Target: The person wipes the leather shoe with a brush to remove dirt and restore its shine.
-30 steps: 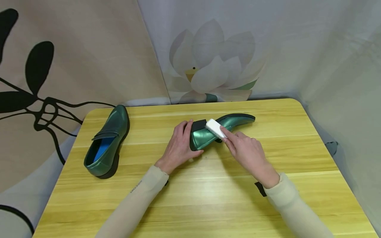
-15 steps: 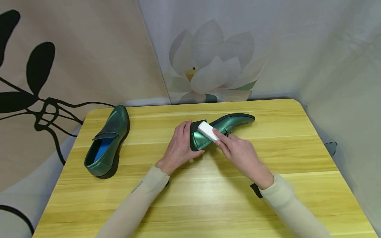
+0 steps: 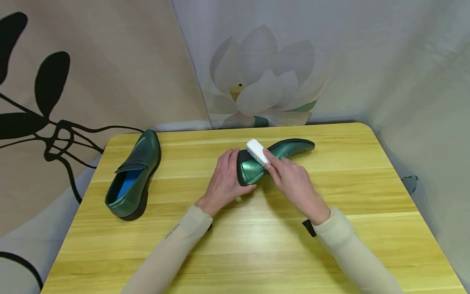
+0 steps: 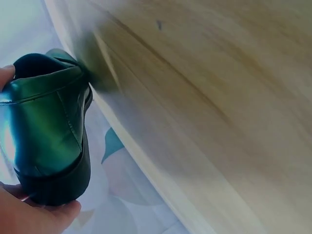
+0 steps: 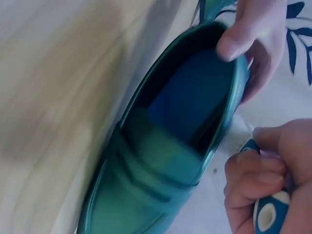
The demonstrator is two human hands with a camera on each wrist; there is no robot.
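A metallic green loafer [image 3: 251, 172] lies on its side in the middle of the table, toe to the right. My left hand [image 3: 225, 175] grips it around the heel; in the left wrist view the thumb is at the opening's rim and fingers [image 4: 68, 212] are under the black heel. A white-backed brush [image 3: 256, 150] is in my right hand [image 3: 295, 181], bristles against the loafer's upward-facing side, near the sole edge. The right wrist view shows fingers curled round its blue-and-white handle [image 5: 268, 217] and the loafer's blue insole [image 5: 192, 92].
The matching green loafer [image 3: 134, 179] stands upright at the table's left, its toe near the back edge. The wooden table [image 3: 249, 249] ends at a fabric backdrop [image 3: 279, 73] printed with a flower and dark leaves.
The brush in my right hand has moved left along the loafer toward the heel, then slightly up toward the sole. My left hand keeps its hold, and the loafer has tipped slightly.
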